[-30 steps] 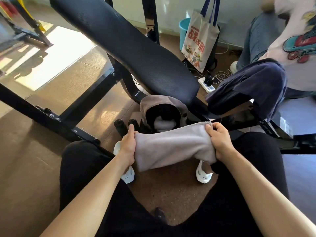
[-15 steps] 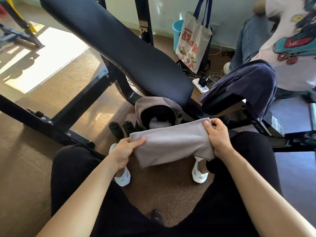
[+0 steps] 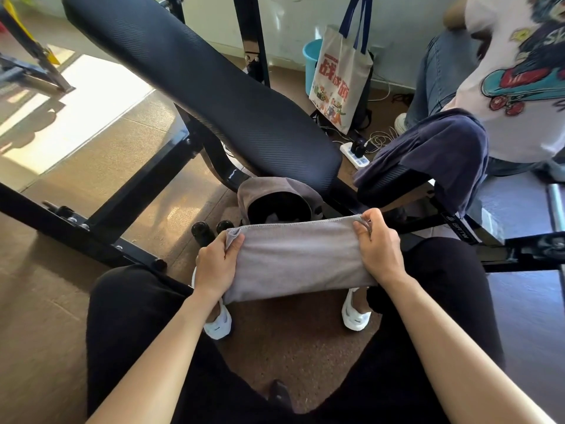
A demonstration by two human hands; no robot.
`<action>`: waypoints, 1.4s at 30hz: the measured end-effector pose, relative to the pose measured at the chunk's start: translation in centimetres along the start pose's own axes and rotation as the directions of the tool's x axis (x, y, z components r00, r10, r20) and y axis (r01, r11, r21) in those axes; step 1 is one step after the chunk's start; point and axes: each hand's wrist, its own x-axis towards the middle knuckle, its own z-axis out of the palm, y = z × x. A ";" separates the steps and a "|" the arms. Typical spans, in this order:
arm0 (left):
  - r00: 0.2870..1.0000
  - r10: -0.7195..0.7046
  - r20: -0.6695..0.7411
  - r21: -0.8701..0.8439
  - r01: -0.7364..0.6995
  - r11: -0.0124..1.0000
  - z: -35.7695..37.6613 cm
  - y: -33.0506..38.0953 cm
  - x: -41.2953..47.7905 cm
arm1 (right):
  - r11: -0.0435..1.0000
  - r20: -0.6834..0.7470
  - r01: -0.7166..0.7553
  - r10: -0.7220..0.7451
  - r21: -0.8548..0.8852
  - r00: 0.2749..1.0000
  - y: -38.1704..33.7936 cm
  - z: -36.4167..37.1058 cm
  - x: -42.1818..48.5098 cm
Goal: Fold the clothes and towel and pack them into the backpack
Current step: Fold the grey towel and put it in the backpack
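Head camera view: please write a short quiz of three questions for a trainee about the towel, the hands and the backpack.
1. True or false: the left hand and the right hand both grip the towel.
2. The backpack on the floor is: A) zipped shut; B) open at the top; C) on the person's back.
3. Fill in: the garment draped over the seat pad is dark ____.
Key: 1 true; 2 B; 3 blue.

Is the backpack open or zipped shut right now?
Open: the backpack shows a wide, dark, gaping mouth just beyond the towel.
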 end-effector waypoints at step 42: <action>0.916 0.100 0.388 -0.583 0.160 0.797 3.9 3.6 -1.7 | 0.787 0.455 -0.296 0.021 0.542 0.890 -2.5 6.0 -2.0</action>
